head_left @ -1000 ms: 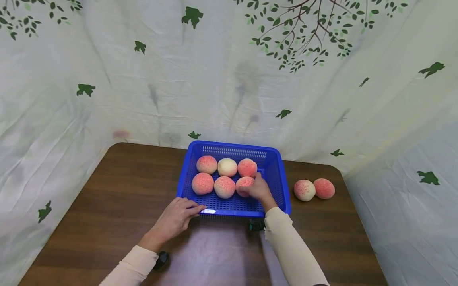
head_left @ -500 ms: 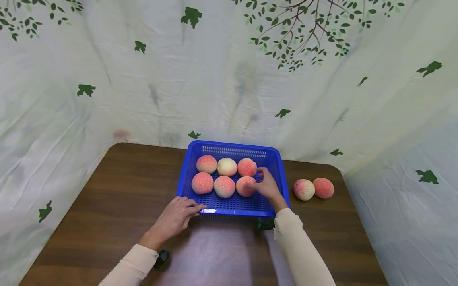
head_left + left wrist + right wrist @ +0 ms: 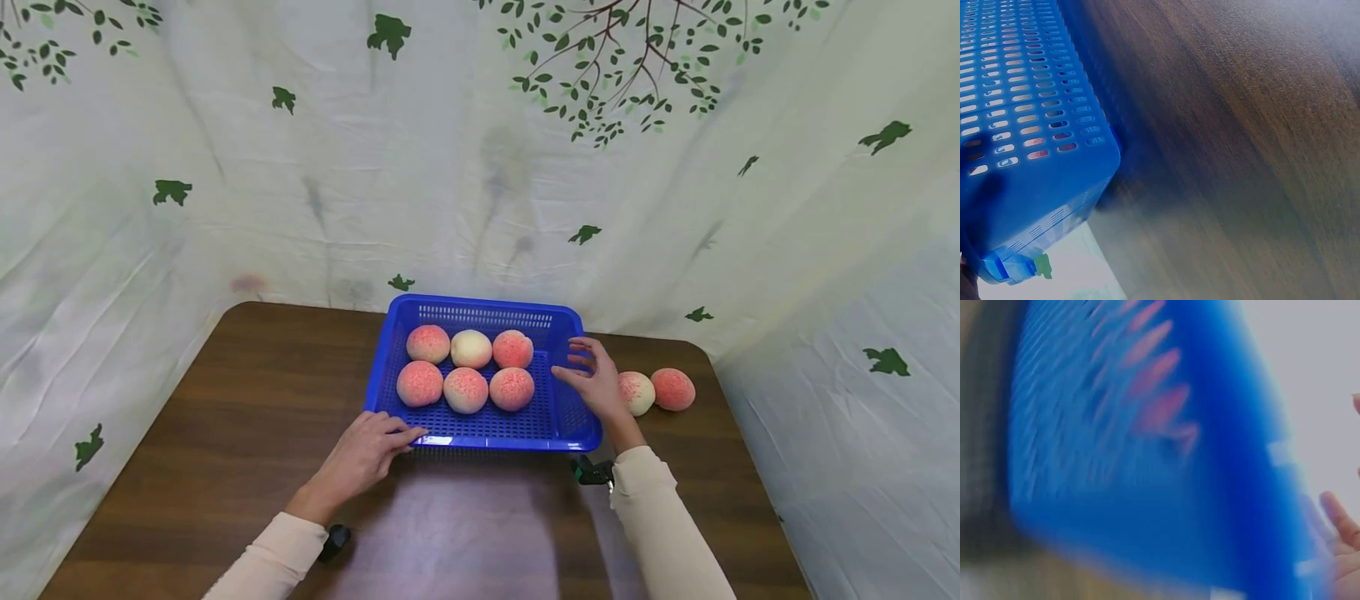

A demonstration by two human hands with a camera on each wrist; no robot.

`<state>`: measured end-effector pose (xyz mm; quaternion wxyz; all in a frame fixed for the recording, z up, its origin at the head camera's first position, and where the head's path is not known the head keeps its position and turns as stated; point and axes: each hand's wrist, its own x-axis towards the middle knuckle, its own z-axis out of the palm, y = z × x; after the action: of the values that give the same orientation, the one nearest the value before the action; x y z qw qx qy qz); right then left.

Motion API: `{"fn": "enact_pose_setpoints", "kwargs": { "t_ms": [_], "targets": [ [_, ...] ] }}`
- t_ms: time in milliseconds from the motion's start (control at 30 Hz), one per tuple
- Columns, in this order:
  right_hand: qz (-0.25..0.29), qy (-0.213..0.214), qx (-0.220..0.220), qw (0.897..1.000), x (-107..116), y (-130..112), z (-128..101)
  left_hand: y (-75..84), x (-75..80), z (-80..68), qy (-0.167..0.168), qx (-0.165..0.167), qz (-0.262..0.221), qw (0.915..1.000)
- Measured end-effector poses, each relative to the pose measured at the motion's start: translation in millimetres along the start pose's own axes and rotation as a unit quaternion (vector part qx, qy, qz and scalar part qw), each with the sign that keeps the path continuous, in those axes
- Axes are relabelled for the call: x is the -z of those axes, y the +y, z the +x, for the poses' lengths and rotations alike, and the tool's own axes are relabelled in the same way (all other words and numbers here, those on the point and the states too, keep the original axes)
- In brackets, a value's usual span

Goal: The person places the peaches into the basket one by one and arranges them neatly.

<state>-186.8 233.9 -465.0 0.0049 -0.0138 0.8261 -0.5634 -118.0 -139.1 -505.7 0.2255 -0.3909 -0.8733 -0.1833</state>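
A blue perforated plastic basket (image 3: 450, 442) stands on the table with several pink and cream peaches in two rows, the nearest to my right hand being a front-row peach (image 3: 512, 389). At the basket's front left corner, my left hand (image 3: 367, 450) holds the rim; in the left wrist view the basket wall (image 3: 1035, 187) hides most of it. My right hand (image 3: 600, 387) hovers over the basket's right side, fingers spread and holding nothing. Just beyond it on the table lie a cream-and-pink peach (image 3: 636, 393), partly covered by the hand, and a redder peach (image 3: 673, 389).
The brown wooden table (image 3: 225, 433) extends on both sides of the basket and in front of it. Behind stands a pale curtain (image 3: 450, 167) printed with leaves and branches. The right wrist view is blurred.
My right hand has let go of the front-row right peach and moved right toward the basket's right rim. The left hand stays at the front left corner.
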Motion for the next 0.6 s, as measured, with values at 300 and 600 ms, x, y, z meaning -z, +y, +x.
{"fn": "enact_pose_setpoints", "kwargs": {
  "t_ms": [300,600],
  "targets": [
    [-0.001,0.029,-0.006,1.000,56.3,10.9,-14.3,0.0,-1.3,-1.3,0.001,-0.001,0.005,1.0000],
    [-0.019,0.214,-0.041,0.976,109.0,51.5,-22.0,-0.3,-3.8,-1.8,0.024,-0.011,-0.003,0.9997]
  ]
}}
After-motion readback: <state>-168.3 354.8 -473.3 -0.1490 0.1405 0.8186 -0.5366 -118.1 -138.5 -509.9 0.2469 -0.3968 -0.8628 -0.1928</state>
